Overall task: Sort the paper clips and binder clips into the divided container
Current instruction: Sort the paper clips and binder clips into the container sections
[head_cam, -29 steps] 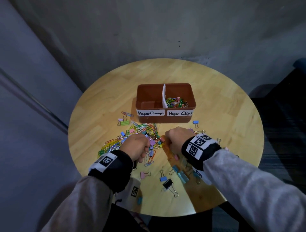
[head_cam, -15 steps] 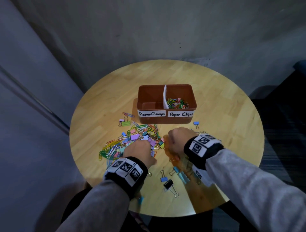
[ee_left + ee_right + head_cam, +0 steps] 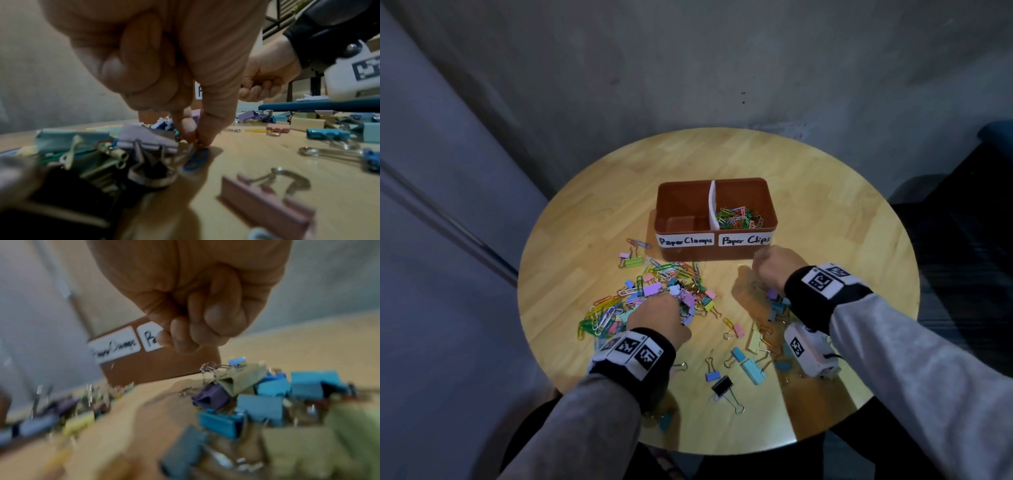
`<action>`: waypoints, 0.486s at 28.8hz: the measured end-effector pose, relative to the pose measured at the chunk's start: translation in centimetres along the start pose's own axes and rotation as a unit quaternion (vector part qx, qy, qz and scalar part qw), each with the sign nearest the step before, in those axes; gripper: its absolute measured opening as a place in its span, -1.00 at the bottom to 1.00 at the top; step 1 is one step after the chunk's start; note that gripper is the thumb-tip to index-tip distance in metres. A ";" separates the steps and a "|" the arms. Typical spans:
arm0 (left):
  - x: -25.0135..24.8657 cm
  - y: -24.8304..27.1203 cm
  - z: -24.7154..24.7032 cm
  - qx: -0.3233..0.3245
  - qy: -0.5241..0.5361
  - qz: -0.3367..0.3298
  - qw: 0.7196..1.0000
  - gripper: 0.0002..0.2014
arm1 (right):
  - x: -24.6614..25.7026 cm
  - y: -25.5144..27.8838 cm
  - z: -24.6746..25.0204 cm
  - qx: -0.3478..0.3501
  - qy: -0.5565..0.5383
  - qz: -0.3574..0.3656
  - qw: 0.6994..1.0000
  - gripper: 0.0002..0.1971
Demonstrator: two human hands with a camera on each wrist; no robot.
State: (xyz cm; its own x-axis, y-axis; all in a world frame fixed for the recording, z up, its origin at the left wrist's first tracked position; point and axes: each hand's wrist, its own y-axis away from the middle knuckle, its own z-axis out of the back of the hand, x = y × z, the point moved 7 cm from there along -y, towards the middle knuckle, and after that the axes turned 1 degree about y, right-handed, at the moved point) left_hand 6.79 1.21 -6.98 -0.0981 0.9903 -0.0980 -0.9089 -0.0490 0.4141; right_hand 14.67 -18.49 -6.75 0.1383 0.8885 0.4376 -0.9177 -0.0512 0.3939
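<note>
Head view: the brown divided container [image 3: 716,251] stands mid-table, paper clips [image 3: 738,217] heaped in its right compartment, above the "Paper Clips" label. The left hand [image 3: 658,320] reaches into the mixed pile [image 3: 654,294], thumb and forefinger pinching an orange clip [image 3: 196,142] at the tabletop. The right hand [image 3: 774,270] hovers fisted just before the container; what it holds I cannot tell.

The brown plastic box [image 3: 717,253] has two white paper labels on its front. The left label [image 3: 686,240] says "Paper Clamps". The right label [image 3: 745,239] says "Paper Clips".
</note>
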 end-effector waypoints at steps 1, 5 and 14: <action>0.2 -0.1 -0.2 0.007 0.015 -0.003 1.000 -0.64 | 0.5 0.1 0.0 0.000 0.047 0.012 0.999 -0.79; 0.7 -0.1 -0.8 0.020 0.111 -0.033 0.993 -0.70 | 1.7 -0.4 -1.7 0.040 0.186 0.052 0.980 -0.79; 1.6 -0.4 0.3 0.074 0.501 0.029 0.862 -0.71 | 2.7 0.2 -2.0 0.031 0.227 0.089 0.969 -0.89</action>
State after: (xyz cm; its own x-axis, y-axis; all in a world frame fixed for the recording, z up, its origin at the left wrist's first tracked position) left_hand 7.11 2.88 -7.05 -0.5095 0.3730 -0.7754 -0.8367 -0.0043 0.5477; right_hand 14.11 -15.23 -7.14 -0.2102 0.9716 0.1084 -0.8862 -0.2361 0.3985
